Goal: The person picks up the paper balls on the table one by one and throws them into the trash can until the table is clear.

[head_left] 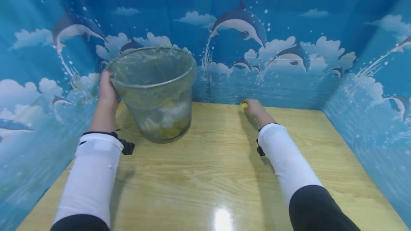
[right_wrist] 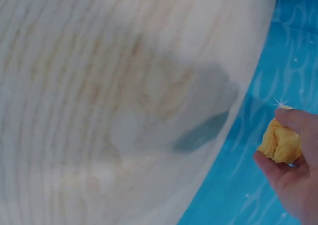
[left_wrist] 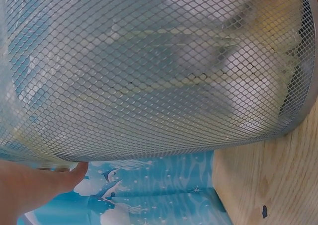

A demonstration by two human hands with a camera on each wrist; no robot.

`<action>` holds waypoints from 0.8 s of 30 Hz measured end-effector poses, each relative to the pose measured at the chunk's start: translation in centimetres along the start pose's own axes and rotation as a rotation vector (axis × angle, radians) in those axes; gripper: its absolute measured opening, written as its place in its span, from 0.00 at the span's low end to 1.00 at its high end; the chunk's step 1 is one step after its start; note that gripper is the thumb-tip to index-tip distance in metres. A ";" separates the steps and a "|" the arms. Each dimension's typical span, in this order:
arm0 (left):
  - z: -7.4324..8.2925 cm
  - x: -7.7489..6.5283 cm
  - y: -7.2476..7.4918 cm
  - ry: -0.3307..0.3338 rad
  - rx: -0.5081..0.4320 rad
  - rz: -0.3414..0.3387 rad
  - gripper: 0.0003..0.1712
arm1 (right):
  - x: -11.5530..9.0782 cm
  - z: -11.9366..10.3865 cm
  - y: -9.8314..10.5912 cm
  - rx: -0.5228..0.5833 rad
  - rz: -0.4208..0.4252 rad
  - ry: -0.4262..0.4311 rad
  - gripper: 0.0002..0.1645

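Note:
A grey wire-mesh waste bin (head_left: 154, 92) stands tilted at the back left of the table, lined with a thin translucent yellowish bag (head_left: 151, 63). My left hand (head_left: 107, 86) grips it at the left side just under the rim. In the left wrist view, the thumb (left_wrist: 74, 178) of that hand lies against the mesh. White and yellow crumpled stuff (left_wrist: 253, 81) shows through the bin's wall. Near the table's back edge, my right hand (head_left: 255, 109) holds a crumpled yellow paper ball (right_wrist: 280, 143) between thumb and fingers.
The light wood table (head_left: 205, 174) runs back to a blue curtain (head_left: 205, 17) printed with dolphins and clouds, which also closes off both sides. A small dark mark (left_wrist: 264, 211) is on the wood near the bin.

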State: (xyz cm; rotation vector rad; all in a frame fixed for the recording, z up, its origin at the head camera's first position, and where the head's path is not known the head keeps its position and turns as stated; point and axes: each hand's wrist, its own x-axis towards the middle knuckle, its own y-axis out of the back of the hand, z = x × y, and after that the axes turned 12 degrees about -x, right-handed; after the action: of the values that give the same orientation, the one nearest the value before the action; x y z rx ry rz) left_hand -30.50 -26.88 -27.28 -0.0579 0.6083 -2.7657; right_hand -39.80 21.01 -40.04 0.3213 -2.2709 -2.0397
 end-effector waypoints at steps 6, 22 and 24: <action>0.2 0.0 -0.1 -0.023 0.002 0.007 0.24 | -0.3 -0.4 1.7 0.013 0.046 0.009 0.27; -0.1 0.2 0.2 -0.006 0.001 -0.042 0.38 | -0.3 -3.6 6.4 0.197 0.210 0.039 0.28; -0.1 0.1 0.3 -0.008 0.012 -0.031 0.37 | -0.4 -4.5 7.3 0.227 0.227 0.037 0.28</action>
State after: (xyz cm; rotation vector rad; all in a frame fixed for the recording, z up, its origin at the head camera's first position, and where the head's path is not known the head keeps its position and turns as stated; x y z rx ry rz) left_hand -30.53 -27.07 -27.51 -0.0758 0.5941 -2.7972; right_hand -39.33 17.40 -32.28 0.1063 -2.3945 -1.6608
